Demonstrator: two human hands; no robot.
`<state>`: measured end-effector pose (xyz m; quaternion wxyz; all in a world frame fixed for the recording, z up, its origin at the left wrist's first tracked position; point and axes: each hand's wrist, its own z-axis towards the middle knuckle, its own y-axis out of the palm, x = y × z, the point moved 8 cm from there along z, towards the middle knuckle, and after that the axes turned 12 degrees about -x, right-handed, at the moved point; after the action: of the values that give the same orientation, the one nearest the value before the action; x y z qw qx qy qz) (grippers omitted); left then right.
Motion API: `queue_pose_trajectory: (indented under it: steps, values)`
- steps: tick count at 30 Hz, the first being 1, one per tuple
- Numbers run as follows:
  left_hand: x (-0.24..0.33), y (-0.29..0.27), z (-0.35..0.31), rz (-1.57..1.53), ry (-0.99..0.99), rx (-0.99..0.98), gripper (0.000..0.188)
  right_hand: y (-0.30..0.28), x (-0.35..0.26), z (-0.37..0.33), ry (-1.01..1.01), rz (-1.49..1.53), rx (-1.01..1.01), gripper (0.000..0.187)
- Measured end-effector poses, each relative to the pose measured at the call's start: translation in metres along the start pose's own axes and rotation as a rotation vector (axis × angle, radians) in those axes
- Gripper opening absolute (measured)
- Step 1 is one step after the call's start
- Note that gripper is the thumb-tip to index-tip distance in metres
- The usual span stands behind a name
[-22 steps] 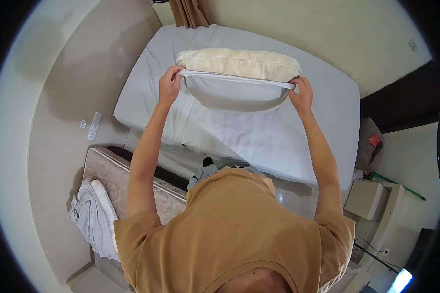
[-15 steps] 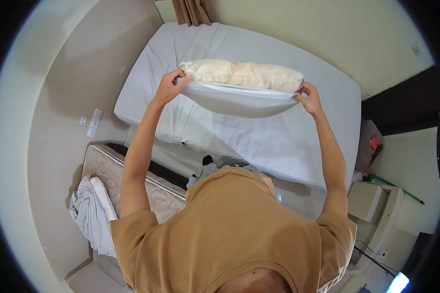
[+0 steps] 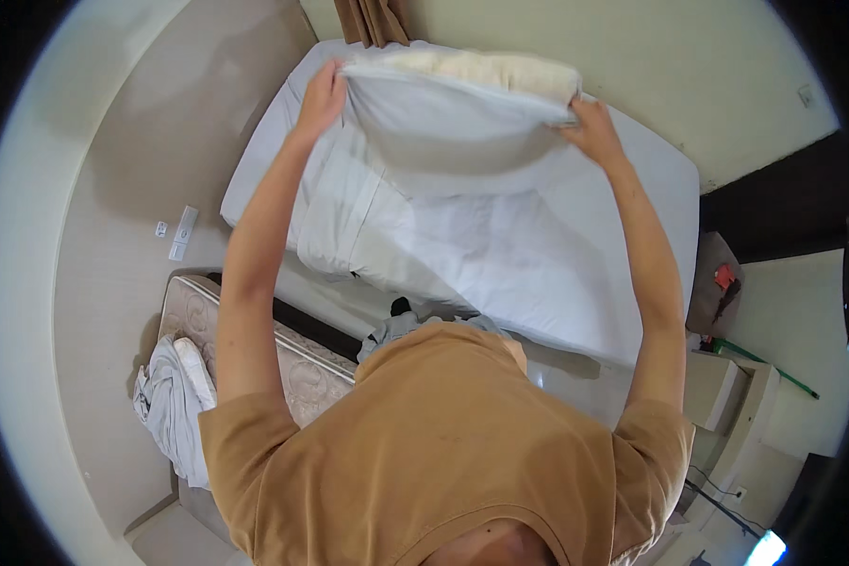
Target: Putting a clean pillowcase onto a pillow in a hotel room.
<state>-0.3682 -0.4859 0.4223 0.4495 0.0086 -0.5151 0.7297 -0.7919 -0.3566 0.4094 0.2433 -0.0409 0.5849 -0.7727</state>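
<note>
Nearest the camera, the person's tan shirt [image 3: 443, 453] fills the lower centre, and both bare forearms extend up and outward from it. To the left, below the shoulder, a second mattress [image 3: 283, 354] with a patterned surface carries a crumpled pale cloth [image 3: 170, 401] at its near end. Beyond the shirt lies the bed [image 3: 632, 189], covered by a white sheet [image 3: 481, 255] that shows folds and creases. Above the bed, both arms are raised. The left hand [image 3: 323, 94] forms a grip pinched shut on the left upper corner of the white pillowcase [image 3: 434, 118]; the right hand [image 3: 592, 127] forms a grip pinched shut on the right upper edge of the same pillowcase. The pillowcase spans between the two grips and sags below them, clear of the sheet. A cream pillow [image 3: 486, 68] sits at the open top edge of the pillowcase, between the grips and just beyond them. Farthest away, brown curtains [image 3: 373, 19] hang at the head of the bed against the pale wall [image 3: 651, 57].
</note>
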Motion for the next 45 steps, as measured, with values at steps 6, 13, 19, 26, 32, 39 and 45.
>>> queue_pose_trajectory:
  steps: [6,13,19,26,32,39,45]
  values:
    - [0.078,-0.057,0.094,-0.362,-0.087,0.158,0.019,-0.084,0.009,0.017,0.021,-0.133,0.469,0.022]
    - [0.138,-0.063,-0.029,-0.367,0.307,-0.203,0.026,-0.070,-0.017,-0.111,0.156,0.133,0.601,0.024]
    - [0.121,0.074,-0.213,-0.172,0.147,-0.764,0.027,0.136,-0.020,-0.253,0.617,0.975,0.196,0.022]
    - [0.087,0.126,-0.302,-0.610,-0.438,-1.060,0.013,0.230,-0.068,-0.365,0.936,1.756,0.129,0.020]
    - [0.083,0.195,-0.248,-0.427,-0.146,-0.727,0.027,0.225,-0.042,-0.326,1.067,1.585,0.068,0.027]
    - [0.101,0.286,-0.264,-0.369,-0.324,-1.246,0.033,0.215,-0.052,-0.261,0.751,0.752,-0.857,0.024]
    - [0.155,0.221,-0.233,-0.410,0.168,-0.766,0.025,0.187,-0.083,-0.251,0.511,0.866,-0.482,0.026]
